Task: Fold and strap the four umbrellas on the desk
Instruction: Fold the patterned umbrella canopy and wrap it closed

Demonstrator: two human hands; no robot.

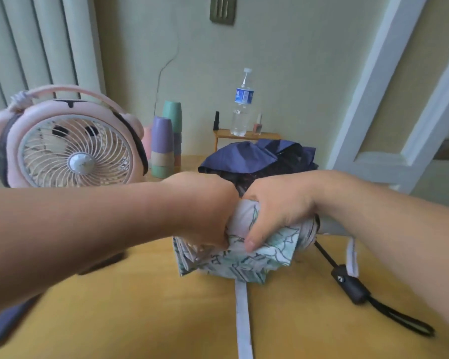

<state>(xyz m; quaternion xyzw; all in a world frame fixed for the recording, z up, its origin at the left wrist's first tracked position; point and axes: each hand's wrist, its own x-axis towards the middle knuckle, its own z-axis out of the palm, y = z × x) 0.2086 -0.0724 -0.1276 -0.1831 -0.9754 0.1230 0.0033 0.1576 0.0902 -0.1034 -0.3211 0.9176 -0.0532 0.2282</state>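
Folding of the white fabric umbrella with teal leaf print point(244, 263) is in hand: it lies on the yellow wooden bench point(140, 320), with left hand point(205, 211) and right hand point(278, 211) both clenched around its bunched canopy. Next, the loose pale grey strap point(243, 320) probably needs wrapping round the bundle.

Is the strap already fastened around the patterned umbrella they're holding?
No, the pale strap lies loose and straight on the desk, trailing from the patterned umbrella.

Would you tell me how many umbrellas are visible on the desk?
2: a patterned umbrella gripped by the left hand and right hand, and a navy umbrella behind it; others may be hidden.
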